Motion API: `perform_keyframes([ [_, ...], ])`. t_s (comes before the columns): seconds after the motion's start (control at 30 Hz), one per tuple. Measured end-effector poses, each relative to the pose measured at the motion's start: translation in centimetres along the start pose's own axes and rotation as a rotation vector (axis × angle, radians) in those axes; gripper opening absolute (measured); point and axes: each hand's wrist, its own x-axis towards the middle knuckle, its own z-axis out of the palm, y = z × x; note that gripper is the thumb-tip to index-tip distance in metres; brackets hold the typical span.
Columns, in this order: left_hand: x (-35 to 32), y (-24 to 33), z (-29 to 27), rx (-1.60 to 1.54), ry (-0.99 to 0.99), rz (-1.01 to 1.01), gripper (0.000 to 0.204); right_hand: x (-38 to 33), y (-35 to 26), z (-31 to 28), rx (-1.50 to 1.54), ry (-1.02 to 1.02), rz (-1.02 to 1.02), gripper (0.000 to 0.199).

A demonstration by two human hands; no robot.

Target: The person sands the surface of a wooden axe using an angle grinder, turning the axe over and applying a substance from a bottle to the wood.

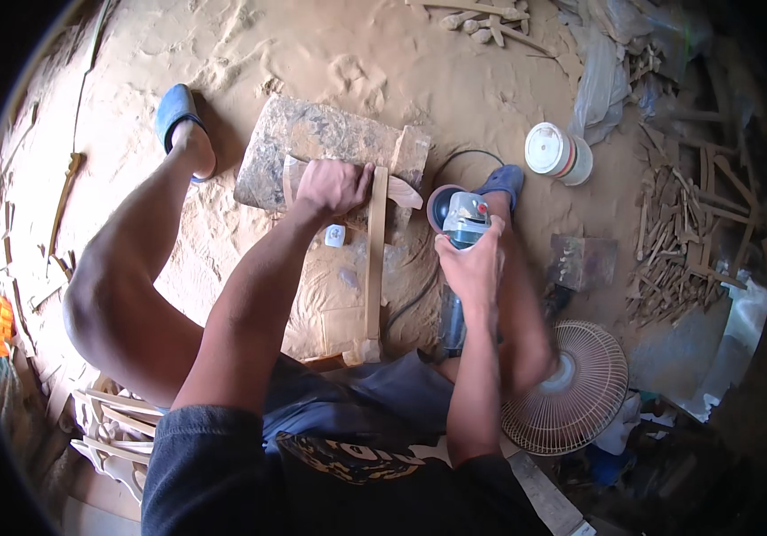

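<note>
My left hand (333,186) is closed around a curved pale wooden piece (404,192), pressing it onto a worn, dust-covered block (325,129). The wood's ends stick out on both sides of the fist. Right beside the thumb, a long wooden strip (374,268) runs from the block back toward my lap. My right hand (475,266) grips an angle grinder (467,217) by its body, to the right of the block and above my right leg. Its round disc end (440,207) faces the wooden piece, with a gap between them. Whether the disc spins I cannot tell.
Sawdust covers the floor (330,54). A white tub (559,154) stands beyond my right foot. A round fan (580,384) is by my right knee. Piled wood scraps (678,241) lie at the right, and cut pieces (120,429) at the lower left. A dark cable (414,299) curves near the grinder.
</note>
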Motion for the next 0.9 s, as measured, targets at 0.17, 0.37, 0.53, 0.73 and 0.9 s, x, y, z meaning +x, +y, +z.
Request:
perform_keyframes([
  [0.17,-0.1,-0.7,0.7,-0.033,0.078,0.025,0.058,5.3,-2.3,-2.6,0.008,-0.134,-0.200,0.085],
  [0.37,-0.2,-0.3,0.7,-0.023,0.053,0.058,0.055,10.0,-6.0,-3.3,-0.220,-0.466,-0.263,0.090],
  [0.53,-0.5,-0.3,0.6,-0.020,0.087,0.043,0.056,10.5,-9.3,-3.1,-0.346,-0.528,-0.288,0.093],
  [0.73,-0.8,-0.4,0.4,-0.041,0.121,0.063,0.062,10.9,-10.1,-2.5,-0.377,-0.557,-0.309,0.093],
  [0.9,-0.3,0.4,-0.2,-0.034,0.004,-0.003,0.063,11.3,-9.0,-1.9,-0.398,-0.514,-0.298,0.093],
])
